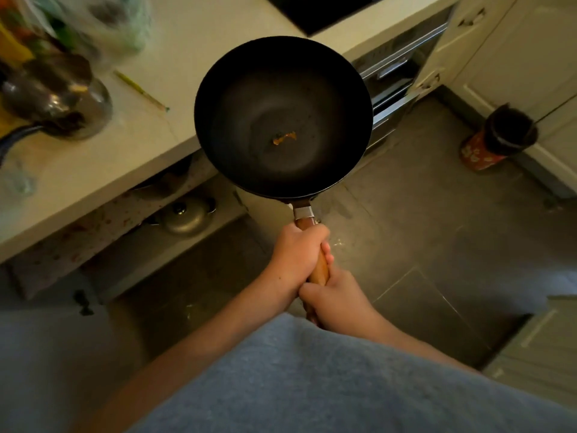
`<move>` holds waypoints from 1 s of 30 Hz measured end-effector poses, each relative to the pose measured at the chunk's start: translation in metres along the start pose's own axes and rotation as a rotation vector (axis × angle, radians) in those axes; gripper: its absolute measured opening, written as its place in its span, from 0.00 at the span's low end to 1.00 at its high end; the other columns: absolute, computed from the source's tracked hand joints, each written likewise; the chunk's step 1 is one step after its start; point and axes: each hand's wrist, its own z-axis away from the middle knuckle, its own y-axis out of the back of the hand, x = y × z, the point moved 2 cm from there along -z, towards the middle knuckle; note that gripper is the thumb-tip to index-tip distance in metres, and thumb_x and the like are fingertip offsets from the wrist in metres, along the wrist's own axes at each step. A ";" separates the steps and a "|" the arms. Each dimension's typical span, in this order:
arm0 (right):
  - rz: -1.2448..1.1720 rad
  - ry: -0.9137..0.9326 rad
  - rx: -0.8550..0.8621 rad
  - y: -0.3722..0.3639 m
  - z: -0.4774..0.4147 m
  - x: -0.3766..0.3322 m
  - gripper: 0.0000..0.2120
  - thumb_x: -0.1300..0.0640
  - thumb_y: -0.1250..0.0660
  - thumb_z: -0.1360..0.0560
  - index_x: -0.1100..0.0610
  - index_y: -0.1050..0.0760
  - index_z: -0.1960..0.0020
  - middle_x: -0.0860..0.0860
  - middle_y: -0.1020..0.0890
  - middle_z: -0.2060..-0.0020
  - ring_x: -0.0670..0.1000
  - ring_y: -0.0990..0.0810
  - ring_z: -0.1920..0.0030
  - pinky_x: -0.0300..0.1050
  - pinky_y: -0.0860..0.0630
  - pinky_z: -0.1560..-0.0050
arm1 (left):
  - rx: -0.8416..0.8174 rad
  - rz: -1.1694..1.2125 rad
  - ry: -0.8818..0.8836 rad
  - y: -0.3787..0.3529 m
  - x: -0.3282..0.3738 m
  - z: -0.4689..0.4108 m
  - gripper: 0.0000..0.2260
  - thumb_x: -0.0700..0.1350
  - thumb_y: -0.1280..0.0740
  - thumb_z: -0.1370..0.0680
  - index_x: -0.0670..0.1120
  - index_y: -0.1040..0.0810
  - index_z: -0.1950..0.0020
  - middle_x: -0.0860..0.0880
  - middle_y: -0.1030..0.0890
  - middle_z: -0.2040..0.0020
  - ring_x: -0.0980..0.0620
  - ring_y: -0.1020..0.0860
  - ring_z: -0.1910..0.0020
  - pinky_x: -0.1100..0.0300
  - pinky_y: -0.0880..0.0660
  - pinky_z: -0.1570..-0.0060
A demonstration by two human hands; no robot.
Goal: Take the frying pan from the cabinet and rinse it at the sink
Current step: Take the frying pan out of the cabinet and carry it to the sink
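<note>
A black frying pan [282,117] with a wooden handle [319,269] hangs level in the air over the counter's front edge and the floor. A small orange scrap lies in its bowl. My left hand [295,254] grips the upper part of the handle. My right hand [332,300] grips the handle's lower end, just below the left. Under the counter the cabinet [175,245] stands open, with a metal pot lid [184,215] on its shelf. No sink is in view.
The pale counter [162,98] carries a metal pot [59,101], a green stick [140,90] and blurred packages at the far left. A dark hob [315,10] sits at the top. An oven front [396,79] is to the right. A red bin [496,139] stands on the tiled floor.
</note>
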 end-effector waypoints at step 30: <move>-0.395 0.116 0.525 0.337 -0.134 -0.117 0.09 0.67 0.37 0.35 0.58 0.31 0.71 0.51 0.30 0.80 0.47 0.32 0.83 0.36 0.34 0.81 | -0.412 -0.260 0.060 -0.353 0.141 -0.244 0.09 0.38 0.34 0.29 0.46 0.27 0.69 0.50 0.26 0.78 0.53 0.27 0.80 0.61 0.28 0.76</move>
